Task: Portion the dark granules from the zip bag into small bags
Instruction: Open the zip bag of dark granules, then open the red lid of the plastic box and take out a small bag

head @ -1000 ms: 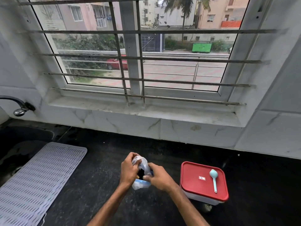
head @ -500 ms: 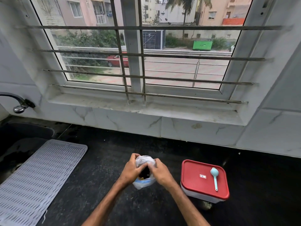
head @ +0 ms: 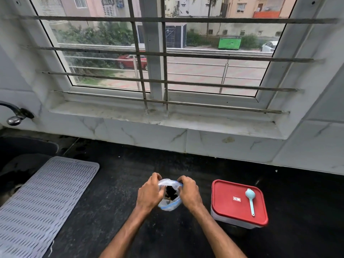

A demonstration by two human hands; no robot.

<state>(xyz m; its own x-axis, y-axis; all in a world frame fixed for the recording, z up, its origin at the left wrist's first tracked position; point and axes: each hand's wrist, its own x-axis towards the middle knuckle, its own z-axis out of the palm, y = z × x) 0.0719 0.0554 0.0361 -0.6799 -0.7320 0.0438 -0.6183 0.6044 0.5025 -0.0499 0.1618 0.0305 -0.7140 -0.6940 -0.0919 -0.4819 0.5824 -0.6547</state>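
Note:
A clear zip bag [head: 172,204] with a blue zip strip stands on the black counter [head: 111,211] in front of me. Its mouth is spread open, and dark granules [head: 170,193] show inside. My left hand [head: 150,192] grips the left side of the bag's mouth. The right side of the mouth is pinched by my right hand [head: 189,191]. No small bags are in view.
A white box with a red lid [head: 239,202] stands right of the bag, with a light blue spoon [head: 249,199] lying on the lid. A grey ribbed mat [head: 41,200] covers the counter at the left, beside a dark sink [head: 20,157] and tap [head: 15,116]. A barred window is behind.
My two hands have drawn apart, pulling the bag's mouth wider, so the dark granules show more plainly. The view has shifted slightly.

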